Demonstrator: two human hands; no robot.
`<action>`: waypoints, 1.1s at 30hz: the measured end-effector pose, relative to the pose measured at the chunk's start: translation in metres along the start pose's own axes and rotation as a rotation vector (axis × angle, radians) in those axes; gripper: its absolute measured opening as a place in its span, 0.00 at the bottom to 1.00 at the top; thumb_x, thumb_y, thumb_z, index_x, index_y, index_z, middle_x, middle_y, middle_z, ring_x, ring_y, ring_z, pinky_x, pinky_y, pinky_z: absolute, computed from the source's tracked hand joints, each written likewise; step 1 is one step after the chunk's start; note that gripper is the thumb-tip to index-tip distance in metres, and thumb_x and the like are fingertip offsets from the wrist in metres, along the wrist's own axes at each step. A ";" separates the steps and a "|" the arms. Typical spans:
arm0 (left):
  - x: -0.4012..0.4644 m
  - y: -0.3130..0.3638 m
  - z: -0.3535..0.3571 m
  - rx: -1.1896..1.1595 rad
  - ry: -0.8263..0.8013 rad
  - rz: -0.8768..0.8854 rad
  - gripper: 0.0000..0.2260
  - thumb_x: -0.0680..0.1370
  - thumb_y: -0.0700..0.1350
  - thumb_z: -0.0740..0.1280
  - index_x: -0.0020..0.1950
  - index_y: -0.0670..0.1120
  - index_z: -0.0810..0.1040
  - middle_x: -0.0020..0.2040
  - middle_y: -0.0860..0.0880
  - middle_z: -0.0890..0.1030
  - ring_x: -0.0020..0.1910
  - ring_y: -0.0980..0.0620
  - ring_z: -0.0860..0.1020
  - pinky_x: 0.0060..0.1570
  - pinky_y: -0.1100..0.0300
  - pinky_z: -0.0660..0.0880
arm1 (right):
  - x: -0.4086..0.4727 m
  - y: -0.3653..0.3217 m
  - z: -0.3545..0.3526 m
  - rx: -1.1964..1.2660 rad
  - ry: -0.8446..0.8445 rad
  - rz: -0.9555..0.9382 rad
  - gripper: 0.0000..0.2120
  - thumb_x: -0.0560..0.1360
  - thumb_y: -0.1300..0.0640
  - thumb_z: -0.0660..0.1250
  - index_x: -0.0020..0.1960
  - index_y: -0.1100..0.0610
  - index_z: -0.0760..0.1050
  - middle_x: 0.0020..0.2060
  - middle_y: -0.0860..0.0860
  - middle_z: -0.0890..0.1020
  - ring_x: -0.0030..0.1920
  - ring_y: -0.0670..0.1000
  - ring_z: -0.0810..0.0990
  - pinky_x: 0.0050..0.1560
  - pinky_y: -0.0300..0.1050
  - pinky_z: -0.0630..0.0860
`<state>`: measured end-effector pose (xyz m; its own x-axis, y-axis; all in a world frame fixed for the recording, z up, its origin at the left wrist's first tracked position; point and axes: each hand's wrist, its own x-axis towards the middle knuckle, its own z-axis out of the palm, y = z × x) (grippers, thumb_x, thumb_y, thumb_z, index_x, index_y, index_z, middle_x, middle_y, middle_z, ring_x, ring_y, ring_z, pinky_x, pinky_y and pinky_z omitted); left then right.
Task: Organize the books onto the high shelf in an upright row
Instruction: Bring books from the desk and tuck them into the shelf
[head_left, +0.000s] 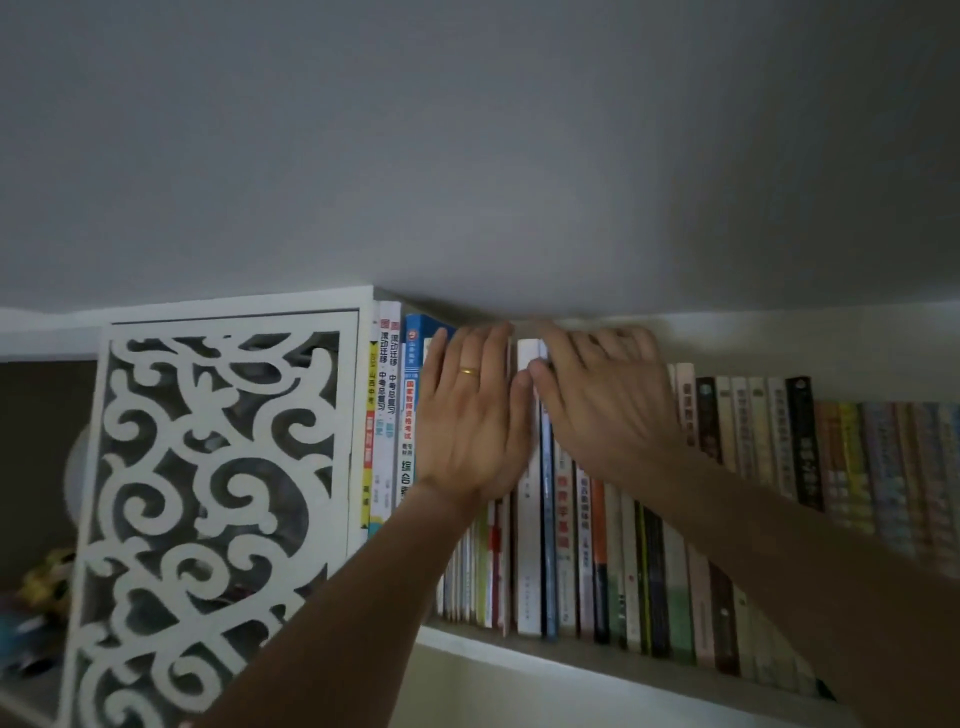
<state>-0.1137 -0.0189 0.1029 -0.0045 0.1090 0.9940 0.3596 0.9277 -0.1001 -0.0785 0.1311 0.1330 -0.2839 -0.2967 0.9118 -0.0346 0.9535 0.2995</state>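
Note:
A long row of upright books (639, 571) fills the high white shelf (519, 656) close under the ceiling. My left hand (470, 415), with a gold ring, lies flat with straight fingers against the spines left of a white book (529, 561). My right hand (605, 400) rests on the spines and top edges just right of that white book, fingers spread and reaching over the tops. Both thumbs meet at the white book's upper spine. The spines under both hands are hidden.
A white carved lattice panel (208, 493) stands at the shelf's left end. The ceiling (467, 156) sits just above the book tops. Blurred colourful objects (36, 597) lie on a lower level at far left. More books (883, 467) run on to the right edge.

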 end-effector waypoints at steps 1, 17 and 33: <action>0.001 0.000 0.002 0.000 0.007 0.003 0.21 0.85 0.51 0.49 0.69 0.43 0.74 0.65 0.45 0.78 0.67 0.45 0.73 0.76 0.44 0.60 | 0.000 -0.002 0.004 -0.048 -0.008 -0.025 0.22 0.85 0.47 0.43 0.64 0.54 0.72 0.54 0.53 0.82 0.50 0.57 0.79 0.55 0.55 0.68; -0.079 -0.004 -0.023 0.141 -0.281 -0.078 0.32 0.83 0.64 0.47 0.84 0.56 0.42 0.84 0.45 0.38 0.82 0.38 0.38 0.76 0.28 0.46 | -0.113 0.057 -0.042 -0.085 -0.036 0.152 0.35 0.80 0.30 0.49 0.81 0.47 0.59 0.81 0.61 0.57 0.81 0.66 0.49 0.77 0.70 0.46; -0.108 0.020 -0.038 0.082 -0.331 -0.159 0.30 0.83 0.63 0.47 0.84 0.58 0.46 0.85 0.47 0.39 0.82 0.37 0.38 0.75 0.27 0.44 | -0.214 0.134 -0.038 -0.067 -0.253 0.422 0.43 0.72 0.22 0.47 0.82 0.39 0.41 0.81 0.57 0.35 0.78 0.69 0.32 0.70 0.81 0.41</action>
<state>-0.0700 -0.0255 -0.0046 -0.3601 0.0580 0.9311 0.2540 0.9665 0.0380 0.0140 0.3203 -0.0111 -0.4838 0.1443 0.8632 0.1930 0.9796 -0.0556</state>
